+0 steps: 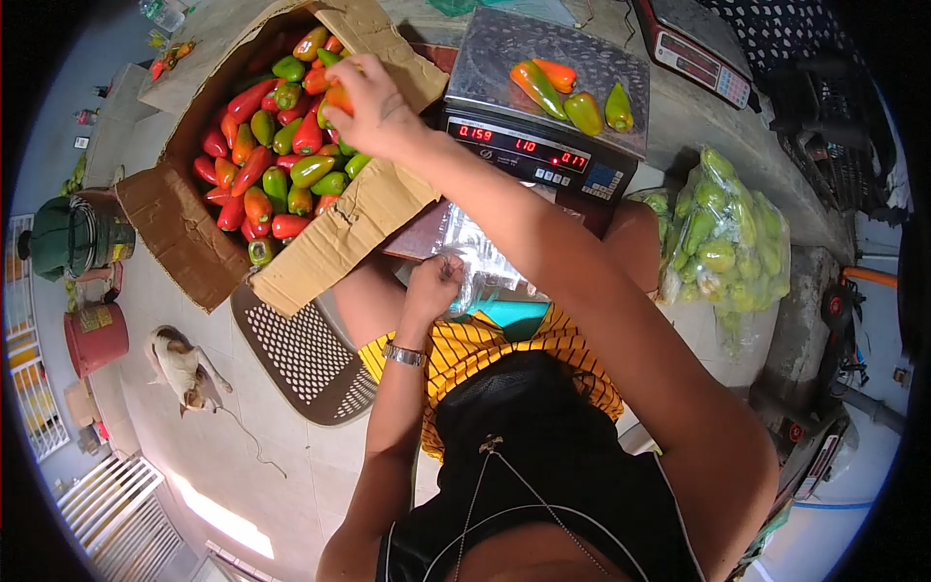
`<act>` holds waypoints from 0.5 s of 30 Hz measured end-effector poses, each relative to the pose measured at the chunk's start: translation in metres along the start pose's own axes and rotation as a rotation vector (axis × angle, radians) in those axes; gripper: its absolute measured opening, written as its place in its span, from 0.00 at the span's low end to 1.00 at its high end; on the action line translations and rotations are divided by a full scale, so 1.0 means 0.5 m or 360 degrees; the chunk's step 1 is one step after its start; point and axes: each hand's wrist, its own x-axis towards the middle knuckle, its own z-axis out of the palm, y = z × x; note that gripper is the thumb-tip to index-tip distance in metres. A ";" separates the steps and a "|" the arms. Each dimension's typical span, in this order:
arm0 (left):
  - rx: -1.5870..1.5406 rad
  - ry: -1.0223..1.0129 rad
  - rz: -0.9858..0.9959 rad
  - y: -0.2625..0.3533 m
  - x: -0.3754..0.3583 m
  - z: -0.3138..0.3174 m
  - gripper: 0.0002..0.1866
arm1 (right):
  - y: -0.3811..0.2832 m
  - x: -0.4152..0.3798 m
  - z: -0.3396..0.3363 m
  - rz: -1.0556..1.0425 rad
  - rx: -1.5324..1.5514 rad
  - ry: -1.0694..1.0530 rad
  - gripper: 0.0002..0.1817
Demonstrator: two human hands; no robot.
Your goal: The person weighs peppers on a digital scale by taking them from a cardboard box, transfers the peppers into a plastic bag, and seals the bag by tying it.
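Note:
My right hand (373, 109) reaches over the open cardboard box (335, 231), its fingers curled round an orange pepper (338, 98). Red, orange and green peppers (312, 172) fill the box. Low in front of my lap, my left hand (436, 287) is closed against clear plastic bags (477, 254); its fingertips are partly hidden. Beyond my right forearm stands a digital scale (475, 73) with lit red digits. On its metal plate lie several peppers, among them a green-orange one (539, 89) and a green one (618, 108).
A second scale (700, 66) stands at the back right. Bagged pale green vegetables (729, 233) sit right of my knee. A brown perforated plastic basket (296, 354) is under the box's near side. On the floor at left are a tethered cat (184, 369) and a red bucket (97, 338).

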 end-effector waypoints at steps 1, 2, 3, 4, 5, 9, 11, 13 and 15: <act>0.0030 0.0012 0.0014 -0.004 0.001 0.004 0.10 | -0.003 -0.008 0.016 -0.0117 -0.0139 0.0031 0.19; 0.0061 0.0026 0.0030 -0.009 0.002 0.005 0.11 | -0.003 -0.016 0.026 -0.0236 -0.0277 0.0065 0.19; 0.0069 0.0018 0.0008 0.001 0.004 0.000 0.10 | -0.004 -0.020 0.024 -0.0254 -0.0375 -0.0035 0.20; 0.0078 0.0008 -0.0021 0.012 0.000 -0.004 0.10 | -0.005 -0.028 0.020 -0.0267 -0.0470 -0.0137 0.21; 0.0085 -0.0003 -0.0050 0.020 -0.003 -0.007 0.10 | -0.008 -0.038 0.019 -0.0278 -0.0565 -0.0242 0.22; 0.0012 0.0001 0.0020 0.021 -0.001 -0.006 0.10 | -0.029 -0.046 0.009 -0.0324 -0.0771 -0.0288 0.16; 0.0061 -0.0021 -0.0007 0.018 -0.001 -0.007 0.10 | -0.043 -0.054 0.018 -0.0312 -0.1007 -0.0329 0.13; 0.0024 0.0003 0.0069 -0.005 0.006 -0.001 0.10 | -0.057 -0.053 0.018 -0.0268 -0.1174 -0.0460 0.13; 0.0009 -0.0011 0.0075 -0.015 -0.002 0.003 0.10 | -0.068 -0.044 0.023 -0.0294 -0.1437 -0.0578 0.16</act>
